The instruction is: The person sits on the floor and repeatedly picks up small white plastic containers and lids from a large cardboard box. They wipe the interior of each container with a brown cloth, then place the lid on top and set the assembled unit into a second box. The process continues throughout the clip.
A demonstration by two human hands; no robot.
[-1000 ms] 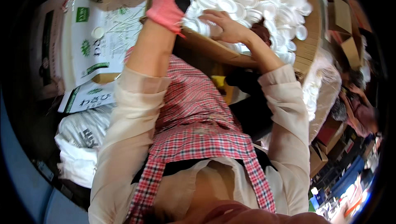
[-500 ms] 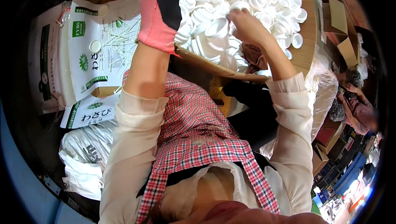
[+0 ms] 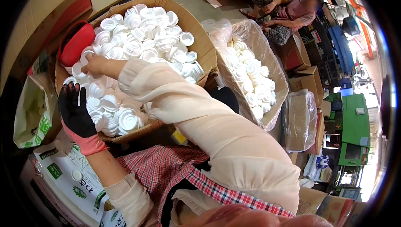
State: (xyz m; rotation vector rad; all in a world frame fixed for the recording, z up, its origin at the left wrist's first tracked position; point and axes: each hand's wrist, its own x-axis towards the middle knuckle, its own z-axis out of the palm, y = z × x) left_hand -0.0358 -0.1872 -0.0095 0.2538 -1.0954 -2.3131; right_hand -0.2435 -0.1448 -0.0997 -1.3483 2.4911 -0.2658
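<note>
Many white round plastic caps [image 3: 133, 45] fill a large cardboard box [image 3: 204, 45] in front of me. Bare and stretched to the far left of the pile, my right hand [image 3: 97, 65] has its fingers bent around the edge of a white cap. My left hand [image 3: 78, 112] wears a black-palmed pink glove. It is raised at the box's near left side, fingers spread, nothing in it. A rounded red item [image 3: 78, 43], perhaps a pouch, rests on the box's left edge beside my right hand.
White printed sacking [image 3: 54, 168] with thin white sticks lies at lower left, near an open white-green bag [image 3: 31, 114]. A plastic-lined box [image 3: 263, 60] of white pieces stands right. A person [image 3: 288, 16] sits beyond it; a green machine [image 3: 355, 126] stands far right.
My view has swung right, bringing in the second box. My right arm now crosses leftward over the caps. The gloved left hand shows spread fingers beside the box.
</note>
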